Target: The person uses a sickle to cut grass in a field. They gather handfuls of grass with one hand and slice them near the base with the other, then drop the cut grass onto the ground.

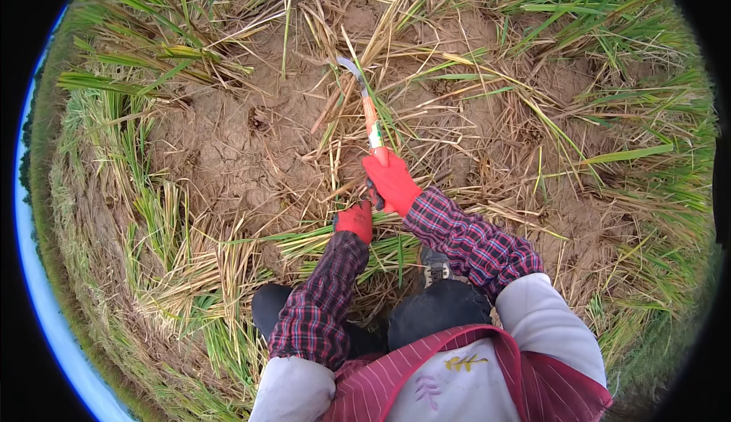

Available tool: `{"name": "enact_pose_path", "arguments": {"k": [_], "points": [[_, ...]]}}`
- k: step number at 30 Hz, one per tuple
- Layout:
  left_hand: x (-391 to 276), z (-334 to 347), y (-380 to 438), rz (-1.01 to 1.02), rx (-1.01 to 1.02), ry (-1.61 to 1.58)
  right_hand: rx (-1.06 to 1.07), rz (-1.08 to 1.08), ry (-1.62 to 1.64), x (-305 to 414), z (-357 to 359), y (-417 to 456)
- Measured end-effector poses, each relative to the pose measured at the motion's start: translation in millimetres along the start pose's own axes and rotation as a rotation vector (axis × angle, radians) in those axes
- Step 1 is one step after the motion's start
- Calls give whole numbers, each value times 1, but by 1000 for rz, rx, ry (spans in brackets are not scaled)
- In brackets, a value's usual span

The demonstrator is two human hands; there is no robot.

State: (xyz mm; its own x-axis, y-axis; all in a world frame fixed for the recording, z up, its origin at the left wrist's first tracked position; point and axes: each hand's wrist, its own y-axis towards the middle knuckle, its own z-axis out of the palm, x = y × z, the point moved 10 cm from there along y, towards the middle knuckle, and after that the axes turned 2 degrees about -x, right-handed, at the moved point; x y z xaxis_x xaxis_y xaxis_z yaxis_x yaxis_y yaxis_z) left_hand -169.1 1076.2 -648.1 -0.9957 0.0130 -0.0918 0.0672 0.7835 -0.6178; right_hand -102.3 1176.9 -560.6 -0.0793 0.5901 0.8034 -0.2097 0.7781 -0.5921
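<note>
A sickle (370, 114) with an orange handle and a curved metal blade points away from me over the straw. My right hand (394, 183), in a red glove with dark finger coating, is closed around the lower end of its handle. Just below and to the left is my left hand (355, 221), gloved alike, with its fingers curled and mostly hidden. Whether it grips any stalks cannot be made out. Cut green and yellow stalks (308, 243) lie under and beside the left wrist, in front of my knees. The blade tip reaches dry stubble (337, 88).
Standing green rice-like plants (137, 74) rise at the upper left, with more grassy clumps (645, 102) along the right. Brown soil (228, 131) strewn with straw lies between them. A pile of cut straw (211, 268) is at my left. My shoe (436, 266) is below the right forearm.
</note>
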Motion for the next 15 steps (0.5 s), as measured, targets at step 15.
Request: {"name": "enact_pose_path", "arguments": {"k": [15], "points": [[-15, -24, -10, 41, 55, 30, -271, -322, -483, 117, -111, 60]]}}
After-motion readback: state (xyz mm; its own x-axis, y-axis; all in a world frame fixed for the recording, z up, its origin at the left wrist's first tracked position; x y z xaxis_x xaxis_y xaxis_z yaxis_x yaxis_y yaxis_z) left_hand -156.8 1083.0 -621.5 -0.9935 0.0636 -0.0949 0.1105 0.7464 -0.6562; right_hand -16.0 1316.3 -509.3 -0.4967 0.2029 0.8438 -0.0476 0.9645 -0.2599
